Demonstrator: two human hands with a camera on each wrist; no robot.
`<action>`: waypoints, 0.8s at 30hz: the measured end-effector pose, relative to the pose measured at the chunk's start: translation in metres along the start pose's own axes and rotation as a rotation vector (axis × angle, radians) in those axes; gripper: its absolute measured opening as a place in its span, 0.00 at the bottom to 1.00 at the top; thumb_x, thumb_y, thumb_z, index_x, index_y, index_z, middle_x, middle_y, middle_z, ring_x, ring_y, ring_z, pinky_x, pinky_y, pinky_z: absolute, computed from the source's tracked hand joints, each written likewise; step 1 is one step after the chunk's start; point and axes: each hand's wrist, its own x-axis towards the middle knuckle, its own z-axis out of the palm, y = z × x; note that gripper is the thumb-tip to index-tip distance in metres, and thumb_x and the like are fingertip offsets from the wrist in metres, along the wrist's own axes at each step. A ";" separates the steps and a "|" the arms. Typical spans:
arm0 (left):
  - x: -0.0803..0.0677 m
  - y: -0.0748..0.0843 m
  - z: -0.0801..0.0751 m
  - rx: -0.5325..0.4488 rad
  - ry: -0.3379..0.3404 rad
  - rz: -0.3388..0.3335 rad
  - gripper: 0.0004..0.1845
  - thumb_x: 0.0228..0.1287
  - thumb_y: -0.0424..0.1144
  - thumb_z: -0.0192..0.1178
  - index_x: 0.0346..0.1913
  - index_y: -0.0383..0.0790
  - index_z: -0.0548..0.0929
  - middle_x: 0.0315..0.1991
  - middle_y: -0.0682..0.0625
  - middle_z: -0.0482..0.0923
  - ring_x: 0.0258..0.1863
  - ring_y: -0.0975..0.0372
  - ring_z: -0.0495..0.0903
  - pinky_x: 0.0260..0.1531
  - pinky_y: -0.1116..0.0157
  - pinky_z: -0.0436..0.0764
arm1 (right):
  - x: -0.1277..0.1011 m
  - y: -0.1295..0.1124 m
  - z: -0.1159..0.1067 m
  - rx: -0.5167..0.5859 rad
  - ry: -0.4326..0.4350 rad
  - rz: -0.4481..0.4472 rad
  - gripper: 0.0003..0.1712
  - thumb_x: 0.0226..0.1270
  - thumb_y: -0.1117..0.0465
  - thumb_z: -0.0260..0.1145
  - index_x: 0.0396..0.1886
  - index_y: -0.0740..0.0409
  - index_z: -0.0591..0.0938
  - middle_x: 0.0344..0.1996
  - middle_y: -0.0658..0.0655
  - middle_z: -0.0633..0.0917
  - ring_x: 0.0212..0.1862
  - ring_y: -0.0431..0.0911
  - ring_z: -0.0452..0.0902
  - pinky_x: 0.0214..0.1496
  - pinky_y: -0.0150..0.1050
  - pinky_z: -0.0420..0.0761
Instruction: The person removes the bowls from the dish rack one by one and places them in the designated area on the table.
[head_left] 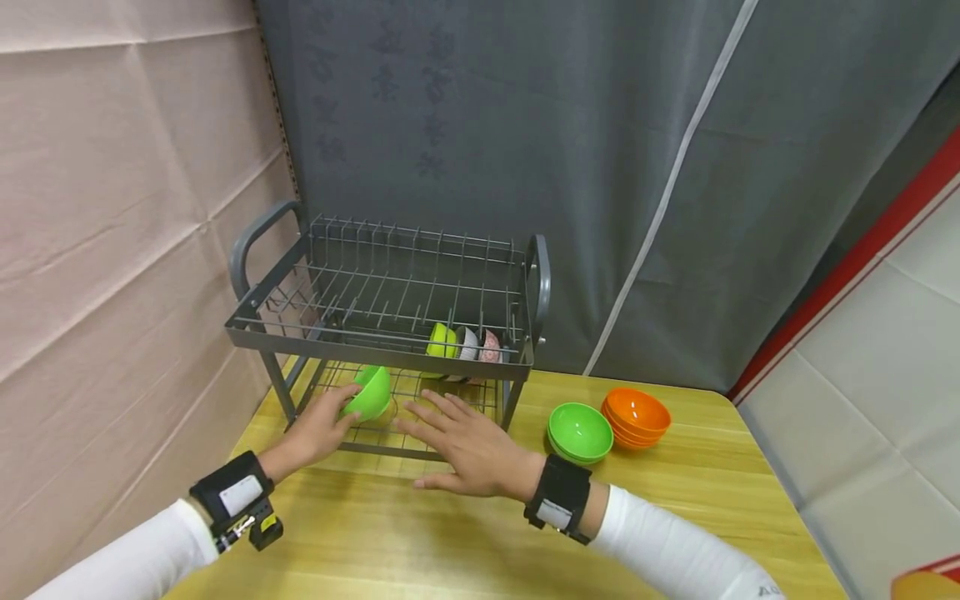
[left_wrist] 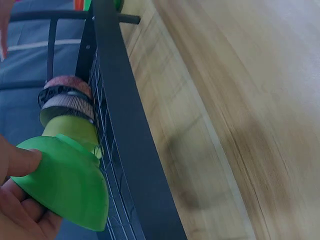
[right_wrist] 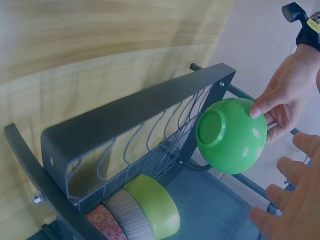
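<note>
Fingers of the left hand (head_left: 318, 429) grip a green bowl (head_left: 369, 393) by its rim inside the rack (head_left: 390, 342). It looks light, hard and smooth. Beside the rack, the right hand (head_left: 472, 446) is flat and open.

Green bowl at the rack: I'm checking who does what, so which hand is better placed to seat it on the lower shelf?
Left. The left hand already grips the green bowl at the lower shelf; the right hand lies flat, holding nothing.
</note>
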 end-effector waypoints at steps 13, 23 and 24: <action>-0.013 0.017 0.016 0.301 0.000 0.190 0.20 0.60 0.22 0.64 0.56 0.31 0.83 0.44 0.37 0.88 0.34 0.56 0.87 0.37 0.59 0.88 | 0.010 0.006 -0.013 -0.009 0.021 -0.022 0.47 0.72 0.28 0.52 0.82 0.44 0.54 0.82 0.53 0.57 0.82 0.55 0.50 0.82 0.53 0.59; -0.024 0.027 0.023 0.533 0.006 0.427 0.25 0.52 0.21 0.69 0.54 0.41 0.85 0.45 0.47 0.89 0.42 0.57 0.87 0.47 0.56 0.87 | 0.012 0.005 -0.011 0.030 -0.025 -0.032 0.47 0.72 0.29 0.51 0.83 0.42 0.53 0.82 0.53 0.56 0.83 0.55 0.46 0.83 0.52 0.57; -0.025 0.028 0.023 0.547 0.006 0.439 0.26 0.50 0.20 0.70 0.54 0.42 0.86 0.46 0.48 0.89 0.43 0.57 0.87 0.48 0.56 0.87 | 0.012 0.004 -0.010 0.026 -0.032 -0.033 0.47 0.72 0.29 0.51 0.83 0.43 0.53 0.82 0.53 0.55 0.83 0.55 0.47 0.83 0.52 0.56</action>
